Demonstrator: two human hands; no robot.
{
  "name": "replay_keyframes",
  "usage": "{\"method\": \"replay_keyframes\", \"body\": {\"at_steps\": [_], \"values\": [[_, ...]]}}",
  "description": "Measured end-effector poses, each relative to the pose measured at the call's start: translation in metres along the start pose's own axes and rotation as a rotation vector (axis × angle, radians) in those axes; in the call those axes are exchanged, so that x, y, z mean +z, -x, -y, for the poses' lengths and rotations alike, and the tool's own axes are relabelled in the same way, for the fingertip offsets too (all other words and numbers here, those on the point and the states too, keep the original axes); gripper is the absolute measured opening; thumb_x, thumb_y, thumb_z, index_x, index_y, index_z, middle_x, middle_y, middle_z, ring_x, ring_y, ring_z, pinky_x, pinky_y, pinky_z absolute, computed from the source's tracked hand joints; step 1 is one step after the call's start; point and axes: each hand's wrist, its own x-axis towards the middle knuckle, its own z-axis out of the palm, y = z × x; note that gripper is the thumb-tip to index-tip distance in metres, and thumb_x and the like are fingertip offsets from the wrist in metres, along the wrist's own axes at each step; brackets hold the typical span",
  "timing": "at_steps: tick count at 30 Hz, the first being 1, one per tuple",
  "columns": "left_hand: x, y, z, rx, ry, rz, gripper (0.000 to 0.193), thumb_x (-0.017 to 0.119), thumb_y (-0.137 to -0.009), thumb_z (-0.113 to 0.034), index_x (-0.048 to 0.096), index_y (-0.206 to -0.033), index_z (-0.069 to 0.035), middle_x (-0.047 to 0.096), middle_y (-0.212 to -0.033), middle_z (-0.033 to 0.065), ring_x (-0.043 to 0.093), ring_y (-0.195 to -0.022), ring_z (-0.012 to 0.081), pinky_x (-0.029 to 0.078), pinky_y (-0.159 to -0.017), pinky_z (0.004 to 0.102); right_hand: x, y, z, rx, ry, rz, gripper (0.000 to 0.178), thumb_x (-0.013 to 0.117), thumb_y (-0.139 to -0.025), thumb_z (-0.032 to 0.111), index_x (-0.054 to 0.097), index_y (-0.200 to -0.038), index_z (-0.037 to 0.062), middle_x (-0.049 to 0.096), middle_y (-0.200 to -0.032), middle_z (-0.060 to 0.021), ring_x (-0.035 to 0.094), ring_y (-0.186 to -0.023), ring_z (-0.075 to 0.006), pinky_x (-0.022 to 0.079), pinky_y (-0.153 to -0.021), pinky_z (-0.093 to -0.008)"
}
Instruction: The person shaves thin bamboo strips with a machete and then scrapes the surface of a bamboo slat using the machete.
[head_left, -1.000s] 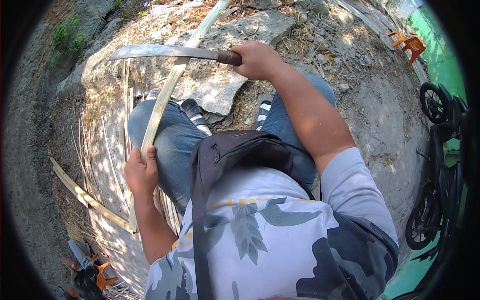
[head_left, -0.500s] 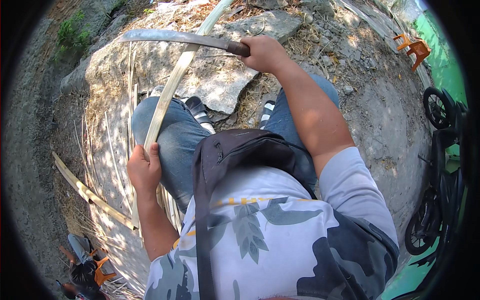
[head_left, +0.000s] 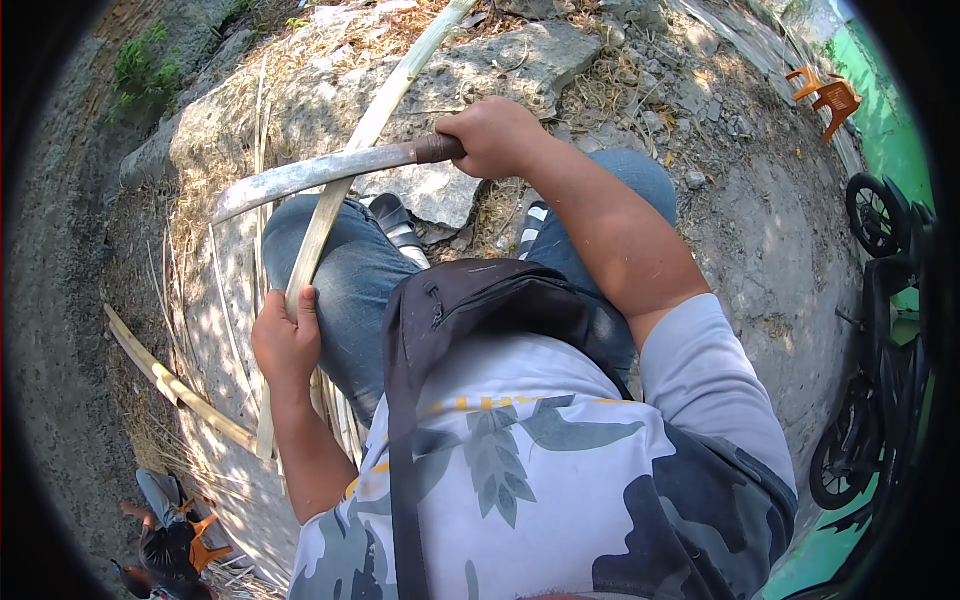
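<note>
A long pale bamboo strip [head_left: 375, 118] slants from the far middle down across my left knee. My left hand [head_left: 287, 335] is closed around its lower part, thumb on top, and its lower end sticks out beside my left forearm. My right hand [head_left: 495, 137] grips the brown handle of a machete [head_left: 310, 178]. The broad metal blade points left and lies across the strip, above my left knee. Whether the blade's edge touches or bites into the strip I cannot tell.
Thin bamboo strips [head_left: 228, 300] and a thicker split bamboo piece [head_left: 180, 385] lie on the ground at left. A broken concrete slab [head_left: 440, 195] is by my feet. Another person [head_left: 165, 540] sits at lower left. An orange chair [head_left: 832, 98] and a motorcycle [head_left: 880, 350] stand at right.
My right hand has drawn the machete nearer to me and leftward along the strip, its blade now tilting down to the left. My left hand has barely moved.
</note>
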Motion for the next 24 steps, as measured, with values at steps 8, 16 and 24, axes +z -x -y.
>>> {"method": "replay_keyframes", "body": {"at_steps": [8,16,24], "values": [[0.003,0.001,0.001,0.015,0.035,-0.024,0.054,0.064,-0.1,-0.051,0.056,-0.08,-0.002,0.059,-0.067,0.0221,0.06,-0.065,0.0444,0.045,-0.061,0.0501,0.003,0.0,-0.053,0.204,-0.116,-0.176,0.024,0.075,-0.078,0.027,0.073,-0.098,0.0139,0.072,-0.084,-0.0152,0.071,-0.086,-0.037,0.056,-0.079,-0.0495],[0.0,0.001,0.003,0.014,-0.011,-0.036,0.054,0.065,-0.099,-0.051,0.056,-0.08,-0.001,0.059,-0.067,0.0231,0.06,-0.066,0.0462,0.045,-0.062,0.0516,0.001,0.003,-0.041,0.276,-0.172,-0.12,0.027,0.072,-0.083,0.031,0.073,-0.103,0.0119,0.073,-0.09,-0.0161,0.071,-0.088,-0.0375,0.056,-0.08,-0.0494],[0.001,0.0,0.002,0.013,-0.023,-0.036,0.056,0.064,-0.099,-0.053,0.055,-0.08,-0.001,0.059,-0.067,0.0229,0.06,-0.064,0.0457,0.045,-0.06,0.0511,0.006,0.003,-0.017,0.049,-0.021,-0.077,0.023,0.072,-0.083,0.031,0.071,-0.102,0.0183,0.073,-0.086,-0.0111,0.072,-0.085,-0.0345,0.057,-0.075,-0.0504]]}}
